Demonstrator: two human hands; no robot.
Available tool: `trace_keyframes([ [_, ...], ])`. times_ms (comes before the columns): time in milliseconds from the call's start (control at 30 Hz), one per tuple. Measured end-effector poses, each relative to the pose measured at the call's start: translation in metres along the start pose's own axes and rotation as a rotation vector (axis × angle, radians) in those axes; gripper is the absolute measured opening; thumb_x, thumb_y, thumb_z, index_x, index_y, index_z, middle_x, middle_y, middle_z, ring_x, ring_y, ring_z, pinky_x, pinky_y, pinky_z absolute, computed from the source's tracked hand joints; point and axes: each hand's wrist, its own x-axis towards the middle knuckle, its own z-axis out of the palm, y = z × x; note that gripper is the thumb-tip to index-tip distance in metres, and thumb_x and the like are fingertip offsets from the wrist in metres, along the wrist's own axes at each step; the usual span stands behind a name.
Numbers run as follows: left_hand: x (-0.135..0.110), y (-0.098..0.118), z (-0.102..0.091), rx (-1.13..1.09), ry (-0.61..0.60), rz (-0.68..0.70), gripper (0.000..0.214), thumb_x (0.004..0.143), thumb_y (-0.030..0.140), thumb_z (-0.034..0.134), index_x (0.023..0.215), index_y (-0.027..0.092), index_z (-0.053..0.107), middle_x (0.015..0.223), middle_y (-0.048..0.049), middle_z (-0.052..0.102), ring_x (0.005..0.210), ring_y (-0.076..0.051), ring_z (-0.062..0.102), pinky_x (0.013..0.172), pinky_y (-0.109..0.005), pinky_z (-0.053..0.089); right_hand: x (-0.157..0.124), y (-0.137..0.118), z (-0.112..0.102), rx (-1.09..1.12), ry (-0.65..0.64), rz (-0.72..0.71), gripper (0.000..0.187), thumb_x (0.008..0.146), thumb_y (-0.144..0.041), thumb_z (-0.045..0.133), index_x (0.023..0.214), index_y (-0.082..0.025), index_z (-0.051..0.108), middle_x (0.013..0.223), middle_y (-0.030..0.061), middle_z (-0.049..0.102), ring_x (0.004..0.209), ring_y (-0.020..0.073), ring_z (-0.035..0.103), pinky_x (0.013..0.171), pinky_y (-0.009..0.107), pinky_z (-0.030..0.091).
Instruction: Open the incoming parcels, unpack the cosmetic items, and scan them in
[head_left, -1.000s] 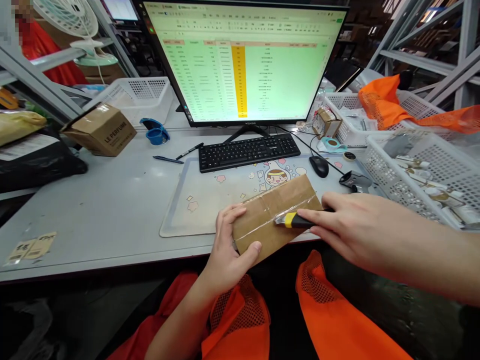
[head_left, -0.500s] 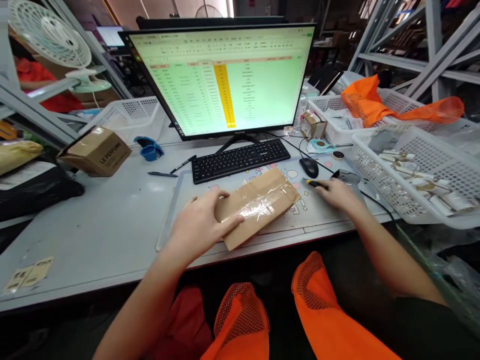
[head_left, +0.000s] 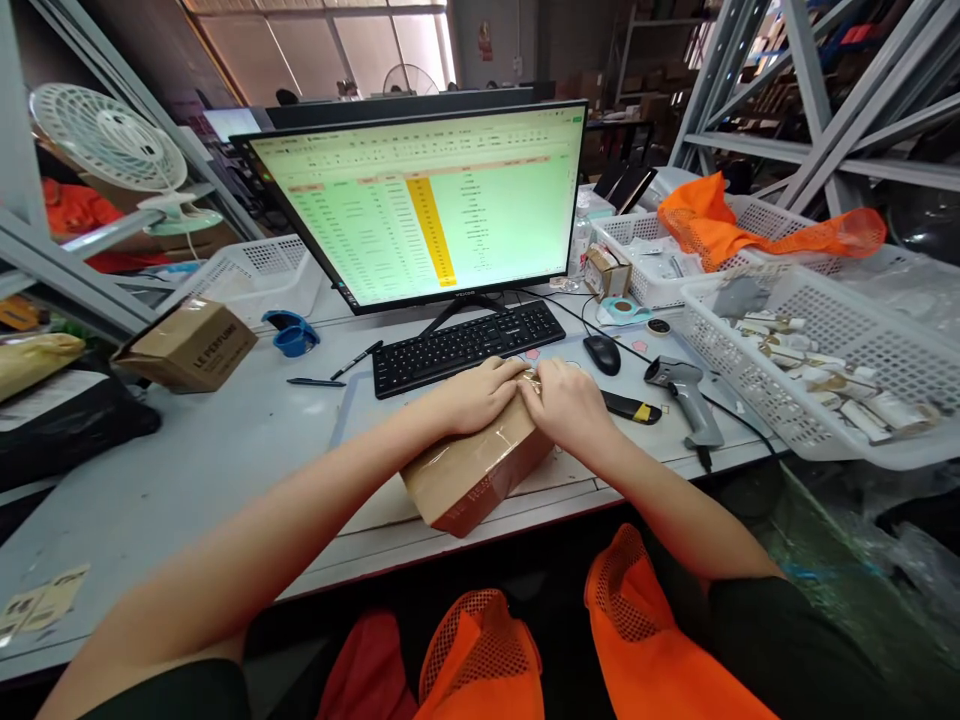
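A brown cardboard box (head_left: 472, 472) sealed with clear tape lies on the desk mat at the front edge of the grey desk (head_left: 187, 460). My left hand (head_left: 480, 392) and my right hand (head_left: 568, 402) both rest on the box's far top edge, fingers curled over it and nearly touching each other. A black utility knife with a yellow band (head_left: 632, 408) lies on the mat just right of my right hand, untouched.
Behind the box stand a keyboard (head_left: 469, 344), a mouse (head_left: 601, 353) and a monitor (head_left: 424, 205). A barcode scanner (head_left: 686, 392) lies to the right, beside white mesh baskets (head_left: 825, 365). A second cardboard box (head_left: 191, 343), a tape dispenser (head_left: 291, 333) and pens lie at the left.
My right hand put the knife down on the mat and came back to the box. The box was turned end-on to me, and both hands now grip its far edge.
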Motion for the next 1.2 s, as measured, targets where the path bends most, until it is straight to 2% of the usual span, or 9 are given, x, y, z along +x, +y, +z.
trace_keyframes([
  [167, 0.017, -0.011, 0.003, -0.218, 0.091, 0.038, 0.048, 0.098, 0.032, 0.029, 0.126, 0.016, 0.064, 0.136, -0.0113, 0.068, 0.128, -0.025, 0.06, 0.119, -0.04, 0.042, 0.012, 0.019, 0.022, 0.28, 0.105, -0.151, 0.032, 0.1, -0.049, 0.06, 0.082, -0.021, 0.057, 0.082, 0.0059, 0.065, 0.079, 0.0225, 0.059, 0.074, 0.034, 0.042],
  [300, 0.02, -0.012, 0.002, -0.353, 0.051, 0.007, 0.048, 0.096, 0.047, 0.044, 0.127, 0.015, 0.062, 0.133, -0.011, 0.069, 0.121, -0.026, 0.063, 0.112, -0.039, 0.047, 0.009, 0.032, 0.042, 0.599, 0.435, -0.383, 0.044, 0.1, -0.045, 0.057, 0.067, -0.026, 0.034, 0.063, -0.0007, 0.048, 0.064, 0.0178, 0.047, 0.065, 0.033, 0.038],
  [500, 0.019, 0.007, -0.007, -0.228, -0.106, 0.138, 0.068, 0.077, 0.052, 0.073, 0.136, 0.018, 0.063, 0.136, -0.0096, 0.069, 0.121, -0.028, 0.064, 0.104, -0.035, 0.049, -0.022, 0.042, 0.037, 0.704, 0.735, -0.761, 0.03, 0.106, -0.028, 0.052, 0.077, -0.025, 0.043, 0.068, -0.0007, 0.055, 0.062, 0.0166, 0.054, 0.06, 0.032, 0.041],
  [667, 0.007, 0.006, -0.048, 0.011, -0.009, -0.155, 0.041, 0.092, 0.038, 0.052, 0.121, 0.021, 0.076, 0.098, -0.0075, 0.079, 0.087, -0.024, 0.069, 0.088, -0.037, 0.052, -0.065, 0.054, 0.019, 0.603, 0.441, -1.038, 0.035, 0.11, -0.037, 0.047, 0.078, -0.023, 0.053, 0.104, 0.0113, 0.078, 0.103, 0.0207, 0.075, 0.081, 0.036, 0.059],
  [800, -0.02, -0.008, -0.049, 0.088, 0.09, -0.491, 0.044, 0.098, 0.041, 0.042, 0.096, 0.018, 0.079, 0.088, -0.0117, 0.077, 0.082, -0.027, 0.07, 0.081, -0.041, 0.053, -0.087, 0.056, 0.019, 0.722, 0.316, -1.148, 0.042, 0.105, -0.049, 0.051, 0.071, -0.024, 0.05, 0.104, 0.0118, 0.078, 0.098, 0.0241, 0.073, 0.078, 0.04, 0.058],
  [900, -0.063, 0.001, -0.034, 0.0, 0.199, -0.372, 0.055, 0.102, 0.052, 0.035, 0.126, 0.021, 0.073, 0.114, -0.0103, 0.077, 0.103, -0.029, 0.071, 0.091, -0.041, 0.054, -0.074, 0.05, 0.01, 0.823, 0.149, -1.084, 0.047, 0.103, -0.064, 0.047, 0.08, -0.024, 0.054, 0.102, 0.0143, 0.076, 0.09, 0.0258, 0.068, 0.076, 0.043, 0.056],
  [1000, -0.107, 0.013, -0.026, 0.026, 0.12, -0.205, 0.066, 0.089, 0.063, 0.06, 0.146, 0.03, 0.062, 0.132, -0.0075, 0.072, 0.116, -0.031, 0.069, 0.099, -0.04, 0.052, -0.042, 0.042, -0.014, 0.853, -0.17, -0.945, 0.056, 0.107, -0.066, 0.03, 0.084, -0.022, 0.057, 0.102, 0.0133, 0.073, 0.092, 0.0244, 0.065, 0.083, 0.043, 0.054],
  [1100, -0.122, 0.004, -0.023, 0.136, 0.166, -0.287, 0.05, 0.094, 0.054, 0.054, 0.133, 0.027, 0.071, 0.124, -0.0097, 0.075, 0.11, -0.032, 0.07, 0.098, -0.042, 0.052, -0.014, 0.03, -0.038, 0.798, -0.48, -0.904, 0.049, 0.113, -0.043, 0.03, 0.081, -0.021, 0.06, 0.099, 0.0093, 0.073, 0.093, 0.0203, 0.064, 0.088, 0.038, 0.052],
  [1200, -0.11, -0.018, -0.02, 0.043, 0.303, -0.411, 0.046, 0.102, 0.047, 0.042, 0.12, 0.023, 0.076, 0.117, -0.0093, 0.077, 0.107, -0.029, 0.07, 0.098, -0.042, 0.053, -0.005, 0.016, -0.042, 0.596, -0.516, -0.96, 0.027, 0.107, -0.037, 0.049, 0.099, -0.021, 0.069, 0.123, 0.012, 0.071, 0.118, 0.0258, 0.061, 0.106, 0.046, 0.046],
])
